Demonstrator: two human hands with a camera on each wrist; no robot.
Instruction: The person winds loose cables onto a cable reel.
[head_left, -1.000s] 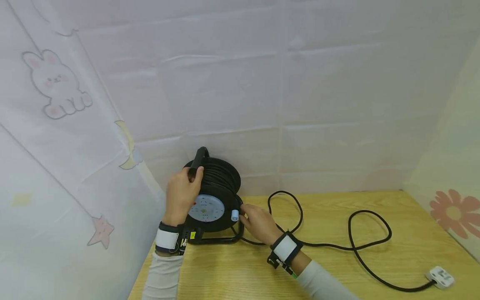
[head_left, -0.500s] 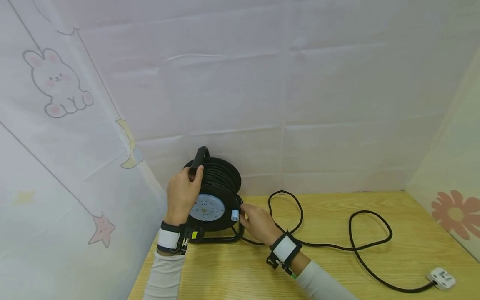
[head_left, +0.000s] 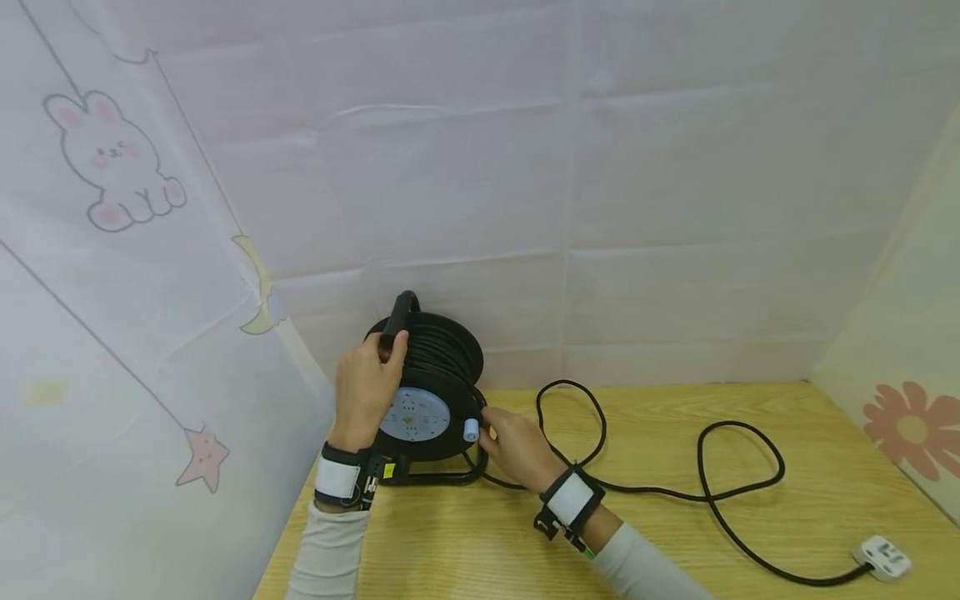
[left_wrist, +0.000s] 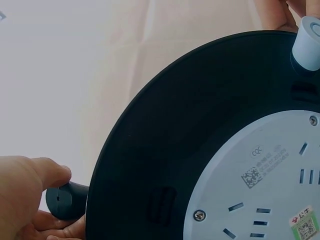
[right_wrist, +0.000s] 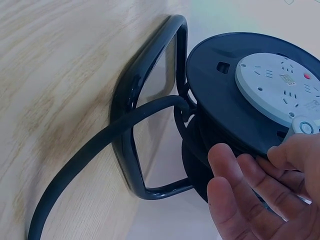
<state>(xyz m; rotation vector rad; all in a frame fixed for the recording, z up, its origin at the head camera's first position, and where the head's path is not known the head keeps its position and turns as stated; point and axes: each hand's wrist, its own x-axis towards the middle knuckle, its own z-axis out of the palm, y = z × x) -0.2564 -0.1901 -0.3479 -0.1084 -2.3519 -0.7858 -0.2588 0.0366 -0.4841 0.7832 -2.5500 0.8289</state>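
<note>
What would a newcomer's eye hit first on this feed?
Probably the black cable reel at the left of the table, with the left hand gripping its handle and the right hand beside its winding knob. Next, the white plug at the near right, ending a looping black cable.

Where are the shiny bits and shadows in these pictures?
Head view: pale sheen along creases in the wall sheet; left wrist view: dull, dark black on the reel; right wrist view: shine on the black frame, soft shadow on the table beside it.
</note>
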